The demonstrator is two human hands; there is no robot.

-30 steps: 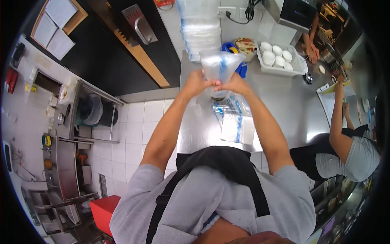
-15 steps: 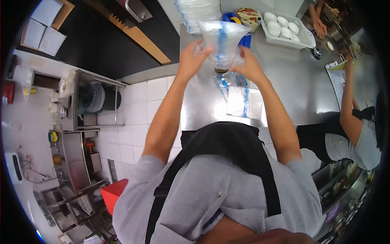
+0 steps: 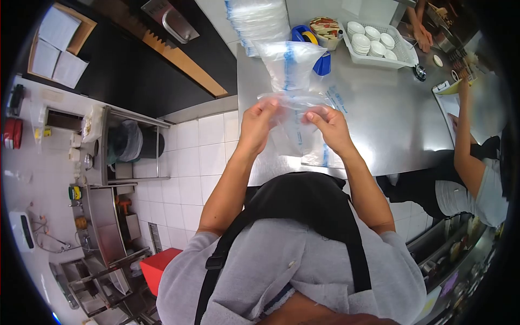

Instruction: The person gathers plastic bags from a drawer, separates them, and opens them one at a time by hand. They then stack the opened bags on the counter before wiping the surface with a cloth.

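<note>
My left hand (image 3: 261,123) and my right hand (image 3: 329,125) pinch the two sides of a clear plastic bag (image 3: 293,135) with blue print. The bag hangs between them, above the near part of the steel counter, its upper edge stretched across. Just beyond it stands another clear bag (image 3: 292,65), upright and flared wide at the top; its base is hidden behind the held bag. Below my right hand lie flat printed bags (image 3: 324,158), partly covered by the held one.
A tall stack of clear plastic (image 3: 260,24) stands at the counter's back left. Behind the upright bag are a blue tape dispenser (image 3: 322,65) and a tub (image 3: 326,32). A white basket (image 3: 398,62) holds small white dishes. At right, a co-worker's arm (image 3: 469,146) reaches over the steel counter (image 3: 390,119).
Both hands have come away from the upright bag and moved nearer my body. They now hold a separate clear bag between them.
</note>
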